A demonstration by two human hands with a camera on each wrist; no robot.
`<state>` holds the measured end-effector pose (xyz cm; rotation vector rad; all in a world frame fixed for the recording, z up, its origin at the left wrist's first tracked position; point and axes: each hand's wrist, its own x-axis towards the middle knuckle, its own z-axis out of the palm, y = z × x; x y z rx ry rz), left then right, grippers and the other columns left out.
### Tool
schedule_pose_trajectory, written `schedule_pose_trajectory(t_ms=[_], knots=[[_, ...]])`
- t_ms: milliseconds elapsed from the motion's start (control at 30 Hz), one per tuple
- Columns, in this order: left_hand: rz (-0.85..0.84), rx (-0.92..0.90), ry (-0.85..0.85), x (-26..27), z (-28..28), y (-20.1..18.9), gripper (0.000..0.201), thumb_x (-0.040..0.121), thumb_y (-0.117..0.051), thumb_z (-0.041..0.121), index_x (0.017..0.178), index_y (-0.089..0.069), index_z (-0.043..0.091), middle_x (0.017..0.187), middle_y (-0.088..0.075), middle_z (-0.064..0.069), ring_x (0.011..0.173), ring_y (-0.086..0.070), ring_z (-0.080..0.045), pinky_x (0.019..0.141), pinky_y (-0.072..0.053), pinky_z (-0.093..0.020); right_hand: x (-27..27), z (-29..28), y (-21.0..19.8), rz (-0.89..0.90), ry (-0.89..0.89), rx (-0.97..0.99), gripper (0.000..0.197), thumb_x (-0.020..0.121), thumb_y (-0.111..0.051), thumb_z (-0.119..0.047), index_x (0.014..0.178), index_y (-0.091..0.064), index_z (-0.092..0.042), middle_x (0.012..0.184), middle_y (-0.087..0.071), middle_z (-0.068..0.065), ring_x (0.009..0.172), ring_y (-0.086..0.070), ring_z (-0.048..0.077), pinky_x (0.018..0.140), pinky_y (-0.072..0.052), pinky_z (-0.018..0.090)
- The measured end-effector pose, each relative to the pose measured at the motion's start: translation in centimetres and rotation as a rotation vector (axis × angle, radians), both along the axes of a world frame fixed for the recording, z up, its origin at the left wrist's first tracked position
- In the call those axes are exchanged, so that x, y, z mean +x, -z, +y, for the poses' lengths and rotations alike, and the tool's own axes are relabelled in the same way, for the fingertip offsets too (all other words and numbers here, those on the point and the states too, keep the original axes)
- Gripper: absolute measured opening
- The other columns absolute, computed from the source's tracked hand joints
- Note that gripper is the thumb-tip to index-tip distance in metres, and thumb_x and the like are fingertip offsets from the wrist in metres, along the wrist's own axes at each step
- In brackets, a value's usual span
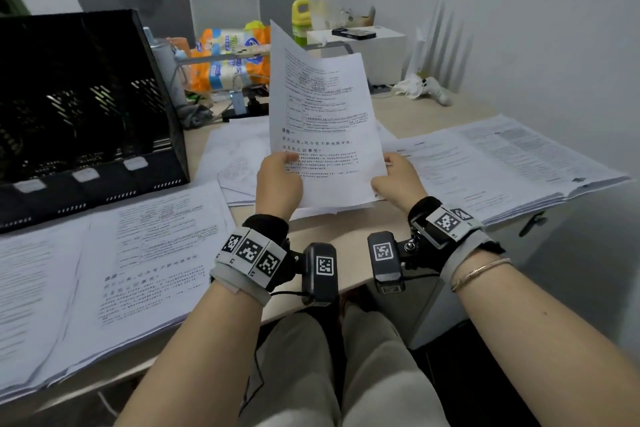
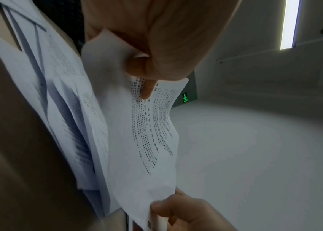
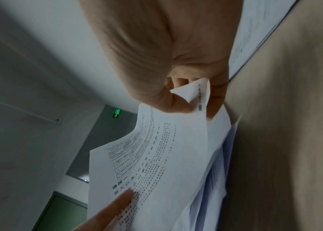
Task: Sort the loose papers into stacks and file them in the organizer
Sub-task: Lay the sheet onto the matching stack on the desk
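Holding one printed sheet (image 1: 322,125) upright at frame centre, apparently to read it for sorting: left hand (image 1: 278,184) and right hand (image 1: 398,180) pinch its lower corners; organizer (image 1: 86,107) upper left.

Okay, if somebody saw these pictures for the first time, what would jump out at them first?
The printed sheet held upright at centre, the left hand and right hand each pinching a bottom corner. Next, the black mesh organizer at far left, its slots apparently unfilled. Paper stacks cover the desk on both sides.
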<state>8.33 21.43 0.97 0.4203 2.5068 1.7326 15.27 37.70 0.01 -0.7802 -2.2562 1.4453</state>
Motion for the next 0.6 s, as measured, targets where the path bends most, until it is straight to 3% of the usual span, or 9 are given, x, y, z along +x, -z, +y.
schedule_pose_trajectory(t_ms=[100,233,333,400,600], knots=[[0.026,0.02,-0.06,0.1,-2.4,-0.3,0.054,0.08,-0.032,-0.014,0.124,-0.054,0.007,0.132,-0.049,-0.01,0.122,-0.048,-0.023,0.104,-0.042,-0.039,-1.4,-1.7,0.2,0.014,-0.024,-0.009,0.043,0.08,-0.05,0.007,0.122,-0.05,-0.003,0.122,-0.057,0.01,0.105,-0.056,0.022,0.081,-0.047,0.029],[0.045,0.027,-0.147,-0.5,-5.9,-0.4,0.053,0.079,-0.032,-0.014,0.12,-0.056,0.009,0.129,-0.05,-0.009,0.119,-0.048,-0.022,0.104,-0.041,-0.037,-3.5,-4.3,0.5,0.031,-0.075,-0.038,0.043,0.08,-0.053,0.006,0.122,-0.048,-0.004,0.12,-0.059,0.015,0.104,-0.06,0.027,0.086,-0.052,0.038],[0.047,0.042,-0.2,-1.0,-8.5,-0.5,0.053,0.078,-0.032,-0.016,0.118,-0.057,0.008,0.129,-0.049,-0.008,0.12,-0.047,-0.021,0.104,-0.041,-0.036,-4.7,-6.4,0.6,0.053,-0.135,-0.097,0.048,0.082,-0.051,0.007,0.128,-0.042,-0.005,0.114,-0.06,0.016,0.092,-0.06,0.026,0.067,-0.05,0.027],[0.054,0.049,-0.239,-1.2,-10.2,-0.6,0.053,0.078,-0.031,-0.016,0.117,-0.057,0.008,0.128,-0.05,-0.008,0.119,-0.047,-0.02,0.104,-0.041,-0.035,-5.6,-8.0,0.7,0.057,-0.18,-0.101,0.055,0.083,-0.051,0.006,0.134,-0.036,-0.006,0.111,-0.058,0.016,0.091,-0.058,0.024,0.062,-0.047,0.024],[0.052,0.064,-0.333,-1.8,-15.2,-0.2,0.054,0.076,-0.031,-0.017,0.113,-0.059,0.01,0.126,-0.053,-0.009,0.117,-0.049,-0.019,0.103,-0.041,-0.033,-7.8,-12.1,0.6,0.059,-0.257,-0.126,0.064,0.084,-0.05,0.005,0.141,-0.028,-0.014,0.098,-0.056,0.004,0.096,-0.056,0.022,0.084,-0.048,0.035]])
